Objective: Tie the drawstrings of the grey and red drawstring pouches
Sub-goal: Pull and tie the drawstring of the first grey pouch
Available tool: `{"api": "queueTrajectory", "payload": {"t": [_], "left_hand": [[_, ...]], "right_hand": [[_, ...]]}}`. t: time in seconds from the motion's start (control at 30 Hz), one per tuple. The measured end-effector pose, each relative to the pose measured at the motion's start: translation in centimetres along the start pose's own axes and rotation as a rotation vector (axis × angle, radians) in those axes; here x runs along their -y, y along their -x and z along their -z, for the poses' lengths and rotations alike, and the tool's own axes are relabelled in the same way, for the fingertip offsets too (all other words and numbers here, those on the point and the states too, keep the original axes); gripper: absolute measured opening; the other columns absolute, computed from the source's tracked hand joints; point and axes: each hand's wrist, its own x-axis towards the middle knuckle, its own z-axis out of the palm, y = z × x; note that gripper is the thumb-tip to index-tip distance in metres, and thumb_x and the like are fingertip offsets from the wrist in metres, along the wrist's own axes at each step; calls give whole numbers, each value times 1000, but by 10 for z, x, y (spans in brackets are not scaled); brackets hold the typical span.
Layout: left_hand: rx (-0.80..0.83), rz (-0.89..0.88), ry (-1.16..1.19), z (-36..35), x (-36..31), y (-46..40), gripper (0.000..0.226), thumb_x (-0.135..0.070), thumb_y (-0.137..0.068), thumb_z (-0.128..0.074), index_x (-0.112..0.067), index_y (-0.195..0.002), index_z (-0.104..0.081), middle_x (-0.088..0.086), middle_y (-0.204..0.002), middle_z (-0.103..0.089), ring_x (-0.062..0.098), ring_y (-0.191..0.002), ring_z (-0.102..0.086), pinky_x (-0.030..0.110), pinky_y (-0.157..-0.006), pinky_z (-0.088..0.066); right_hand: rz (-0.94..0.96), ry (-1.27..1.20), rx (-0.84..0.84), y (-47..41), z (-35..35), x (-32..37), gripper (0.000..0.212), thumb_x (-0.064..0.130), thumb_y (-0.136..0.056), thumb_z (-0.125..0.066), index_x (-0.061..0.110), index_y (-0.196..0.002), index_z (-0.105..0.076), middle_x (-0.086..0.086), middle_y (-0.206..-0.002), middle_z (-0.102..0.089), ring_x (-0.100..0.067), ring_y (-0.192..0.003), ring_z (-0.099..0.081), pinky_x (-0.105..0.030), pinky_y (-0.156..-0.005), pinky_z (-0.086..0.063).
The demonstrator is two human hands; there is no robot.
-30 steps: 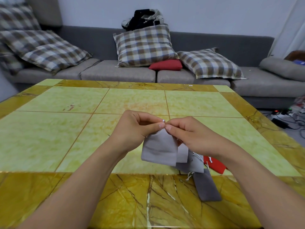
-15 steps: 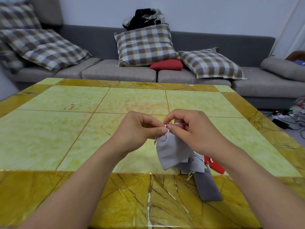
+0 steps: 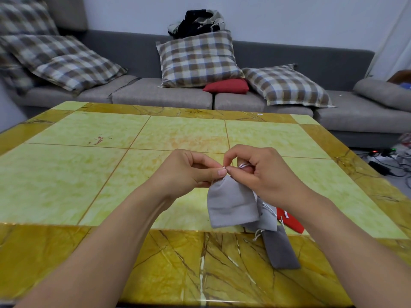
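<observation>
While both hands hold a grey pouch (image 3: 232, 202) above the worktop (image 3: 93, 174), the left hand (image 3: 191, 172) and right hand (image 3: 255, 172) each pinch its drawstring (image 3: 242, 166) (looped over a right finger). A red pouch (image 3: 291, 222) lies beneath.

Single head view: looks forward and down over table (image 3: 93, 174), close above hands, sofa (image 3: 155, 94) beyond.
</observation>
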Motion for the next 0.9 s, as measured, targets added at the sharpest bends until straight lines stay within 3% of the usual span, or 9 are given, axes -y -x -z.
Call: {"api": "queueTrajectory", "payload": {"t": [0.17, 0.33, 0.47, 0.57, 0.7, 0.83, 0.9], "left_hand": [[-34, -38, 155, -7, 0, -1, 18, -15, -67, -80, -5, -82, -74, 17, -87, -75, 20, -81, -70, 30, -81, -57], [-24, -24, 223, -7, -1, 1, 26, -19, -66, -79, -7, -88, -75, 17, -94, -76, 21, -86, -69, 28, -81, -52], [-42, -15, 246, -7, -2, 0, 17, -11, -75, -78, -6, -91, -75, 15, -93, -76, 18, -84, -71, 24, -75, -54], [-103, -31, 218, -5, -3, 0, 15, -10, -77, -78, -5, -90, -76, 12, -89, -77, 16, -81, -71, 21, -71, -55], [-178, -92, 103, -4, -2, -1, 9, -4, -79, -77, -3, -88, -77, 11, -84, -77, 13, -74, -70, 23, -72, -60], [-100, -126, -42, -9, 3, 0, 8, -4, -78, -78, -2, -86, -78, 13, -79, -76, 10, -66, -66, 20, -65, -55], [-43, -125, -84, -11, 4, 1, 8, -5, -80, -77, -2, -88, -77, 16, -82, -75, 13, -68, -66, 21, -66, -56]], "right_hand": [[-191, -327, -33, -1, -9, 4, 17, 4, -96, -56, 15, -84, -56, 10, -51, -42, -7, -47, -35, -21, -48, -31], [-313, -570, -40, -4, -10, 12, 16, 2, -100, -49, 11, -86, -51, -11, -60, -37, -15, -50, -28, -26, -46, -23], [-348, -617, -23, -3, -8, 14, 13, 4, -100, -49, 9, -89, -51, 3, -53, -47, -12, -49, -33, -26, -46, -27], [-277, -392, 31, -1, 5, 5, 6, 15, -97, -59, 10, -95, -63, 3, -55, -41, -13, -52, -34, -26, -51, -32], [-114, 122, 69, 0, 17, -4, 15, 20, -92, -67, 15, -79, -71, 16, -56, -54, -5, -59, -50, -14, -57, -33], [178, 311, -43, -1, 13, 2, 14, 30, -86, -68, 20, -83, -77, 6, -70, -53, -4, -62, -47, -14, -60, -35], [229, 321, -61, 0, 11, 2, 11, 26, -84, -72, 17, -83, -78, 2, -76, -55, -9, -67, -51, -18, -61, -39]]}}
